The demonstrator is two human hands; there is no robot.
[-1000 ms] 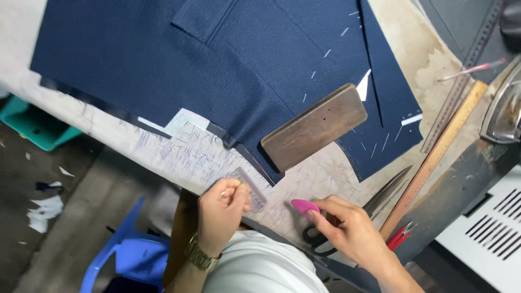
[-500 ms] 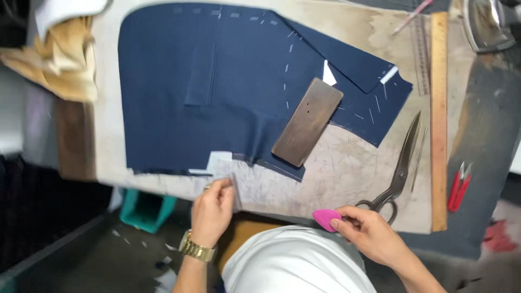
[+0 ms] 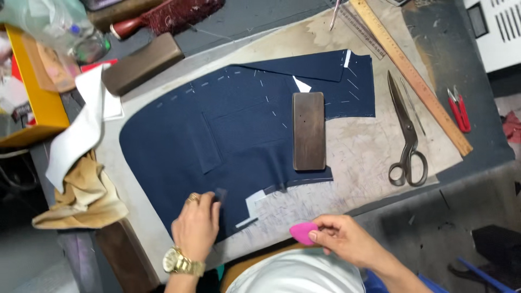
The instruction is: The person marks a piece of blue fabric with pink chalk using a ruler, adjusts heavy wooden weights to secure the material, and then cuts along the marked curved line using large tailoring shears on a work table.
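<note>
— Navy cloth [image 3: 239, 135] lies flat, already chalked with dashes along its upper edge; a wooden block [image 3: 309, 130] weights it. The lower edge by the hands looks unmarked yet.

— And the hands?

— The left hand [image 3: 196, 228] presses the cloth's lower edge, fingers together. The right hand [image 3: 342, 239], off to its right and clear of the cloth, pinches a pink chalk [image 3: 303, 233].

— Any containers?

— A yellow box [image 3: 33, 87] far left of the grip; its contents can't be made out. Scissors [image 3: 407, 135] lie unused.
</note>
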